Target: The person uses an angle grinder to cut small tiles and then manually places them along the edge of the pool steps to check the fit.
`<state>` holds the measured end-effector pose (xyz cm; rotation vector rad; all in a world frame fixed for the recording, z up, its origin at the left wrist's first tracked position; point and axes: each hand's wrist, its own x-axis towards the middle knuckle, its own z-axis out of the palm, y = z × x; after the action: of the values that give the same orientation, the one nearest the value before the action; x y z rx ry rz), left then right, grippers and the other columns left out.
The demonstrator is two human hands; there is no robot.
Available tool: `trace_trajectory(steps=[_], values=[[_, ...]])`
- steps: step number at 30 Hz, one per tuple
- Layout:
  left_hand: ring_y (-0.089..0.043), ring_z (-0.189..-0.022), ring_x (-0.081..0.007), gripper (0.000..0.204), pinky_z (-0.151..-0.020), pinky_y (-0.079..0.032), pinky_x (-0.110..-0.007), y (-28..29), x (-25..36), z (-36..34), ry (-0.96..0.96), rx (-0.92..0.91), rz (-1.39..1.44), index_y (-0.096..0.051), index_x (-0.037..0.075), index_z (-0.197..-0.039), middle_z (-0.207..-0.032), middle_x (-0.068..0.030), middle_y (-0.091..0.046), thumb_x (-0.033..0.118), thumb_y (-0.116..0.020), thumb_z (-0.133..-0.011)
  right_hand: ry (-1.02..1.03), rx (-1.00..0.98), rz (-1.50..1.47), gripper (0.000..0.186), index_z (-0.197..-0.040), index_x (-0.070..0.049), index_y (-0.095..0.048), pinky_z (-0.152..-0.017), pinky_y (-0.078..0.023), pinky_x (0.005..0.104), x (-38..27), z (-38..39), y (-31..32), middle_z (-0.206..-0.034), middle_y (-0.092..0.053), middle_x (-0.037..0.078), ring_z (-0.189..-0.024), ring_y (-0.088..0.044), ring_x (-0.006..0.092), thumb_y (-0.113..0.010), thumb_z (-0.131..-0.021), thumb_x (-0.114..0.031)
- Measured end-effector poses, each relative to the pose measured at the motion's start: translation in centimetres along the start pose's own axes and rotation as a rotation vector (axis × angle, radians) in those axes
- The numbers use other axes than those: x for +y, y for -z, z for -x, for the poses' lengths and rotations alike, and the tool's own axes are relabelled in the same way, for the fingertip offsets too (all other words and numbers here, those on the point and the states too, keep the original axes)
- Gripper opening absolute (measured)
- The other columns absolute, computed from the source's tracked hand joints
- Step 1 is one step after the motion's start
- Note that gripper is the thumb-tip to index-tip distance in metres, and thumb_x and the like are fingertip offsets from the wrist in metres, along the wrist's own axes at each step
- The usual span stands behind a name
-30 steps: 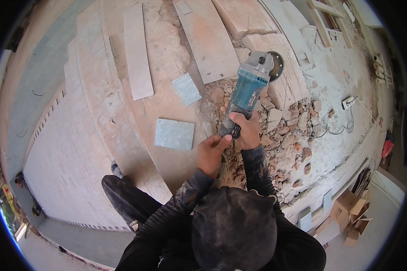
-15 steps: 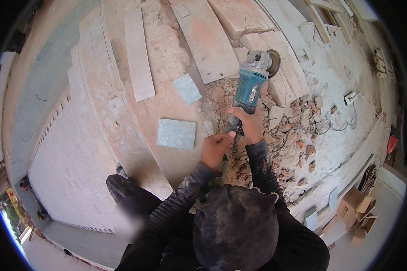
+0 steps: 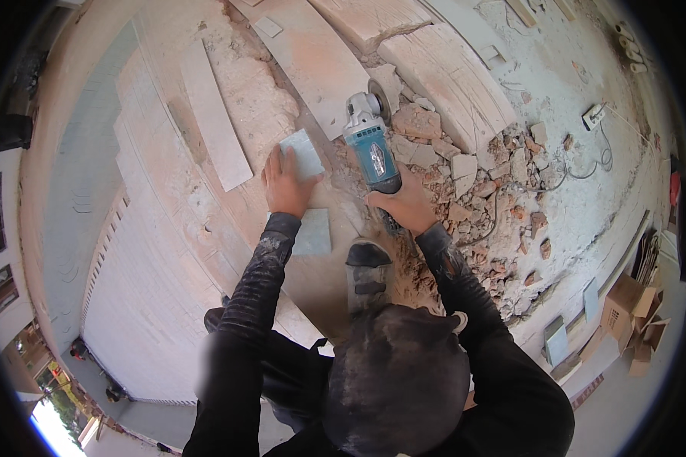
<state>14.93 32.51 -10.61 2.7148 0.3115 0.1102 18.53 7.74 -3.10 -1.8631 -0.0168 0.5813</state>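
My right hand (image 3: 405, 204) grips the rear handle of a teal and grey angle grinder (image 3: 373, 152). Its worn disc (image 3: 379, 101) points away from me, over the rubble and slab edge. With my left hand (image 3: 287, 183) I grasp a small pale blue-grey tile (image 3: 303, 154), fingers along its left side and thumb at its near edge. Whether that tile is lifted off the surface, I cannot tell. A larger tile of similar colour (image 3: 312, 231) lies just nearer to me, partly covered by my left wrist.
Broken masonry (image 3: 465, 179) spreads right of the grinder, beside a thick slab (image 3: 450, 84). Long flat boards (image 3: 217, 122) lie to the left. A shoe (image 3: 370, 266) stands close by. A white power socket (image 3: 593, 116) with cable lies right; cardboard boxes (image 3: 629, 305) sit lower right.
My left hand has left the grinder's handle and moved left onto the small tile. The grinder, still in my right hand, has swung left. A shoe has come into view below it.
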Motion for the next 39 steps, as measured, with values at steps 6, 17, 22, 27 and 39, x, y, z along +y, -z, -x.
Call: trace_trajectory(steps=[6, 17, 22, 27, 39], values=[[-0.043, -0.131, -0.0411, 0.072, -0.108, -0.037, -0.045, -0.4, 0.0, -1.7, -0.08, 0.044, 0.071, -0.052, -0.003, -0.125, -0.145, -0.0246, -0.041, 0.026, -0.085, -0.069, 0.062, -0.022, 0.121, 0.066, -0.12, 0.003, -0.054, -0.083, -0.051, 0.0425, 1.1, -1.6, -3.1, -0.098, -0.066, 0.023, -0.091, -0.065, 0.0369, -0.076, -0.067, -0.031], [-0.052, -0.121, -0.0396, 0.044, -0.099, -0.045, -0.043, -1.1, -2.8, -0.7, -0.177, -0.082, 0.346, -0.061, -0.001, -0.118, -0.131, -0.0211, -0.053, 0.01, -0.07, -0.077, 0.122, -0.018, 0.106, 0.077, -0.128, 0.007, -0.046, -0.082, -0.052, 0.0465, -0.3, -3.3, -8.9, -0.101, -0.065, 0.029, -0.095, -0.064, 0.0429, -0.073, -0.066, -0.03], [-0.053, -0.12, -0.0384, 0.041, -0.099, -0.045, -0.042, -0.2, -1.9, -0.6, -0.255, -0.114, 0.204, -0.062, -0.001, -0.118, -0.128, -0.02, -0.055, 0.011, -0.067, -0.079, 0.064, -0.039, 0.13, 0.076, -0.126, 0.007, -0.047, -0.083, -0.052, 0.0471, -0.2, -4.0, -9.6, -0.1, -0.065, 0.028, -0.095, -0.064, 0.0432, -0.073, -0.065, -0.03], [-0.055, -0.118, -0.0387, 0.044, -0.096, -0.047, -0.04, -0.6, -2.3, -0.9, -0.132, -0.117, 0.359, -0.062, -0.002, -0.118, -0.126, -0.0206, -0.056, 0.017, -0.07, -0.078, 0.029, -0.075, 0.147, 0.074, -0.122, 0.007, -0.047, -0.082, -0.052, 0.0483, -0.4, -4.6, -9.7, -0.1, -0.065, 0.029, -0.094, -0.064, 0.0436, -0.073, -0.064, -0.03], [-0.062, -0.106, -0.0401, 0.035, -0.088, -0.05, -0.042, -0.9, -2.4, -0.9, -0.116, -0.041, 0.369, -0.063, 0.0, -0.112, -0.12, -0.0204, -0.062, 0.011, -0.066, -0.079, 0.073, -0.054, 0.121, 0.066, -0.112, 0.007, -0.053, -0.079, -0.053, 0.0484, -0.6, -5.3, -9.8, -0.092, -0.066, 0.028, -0.09, -0.066, 0.0443, -0.075, -0.062, -0.031]])
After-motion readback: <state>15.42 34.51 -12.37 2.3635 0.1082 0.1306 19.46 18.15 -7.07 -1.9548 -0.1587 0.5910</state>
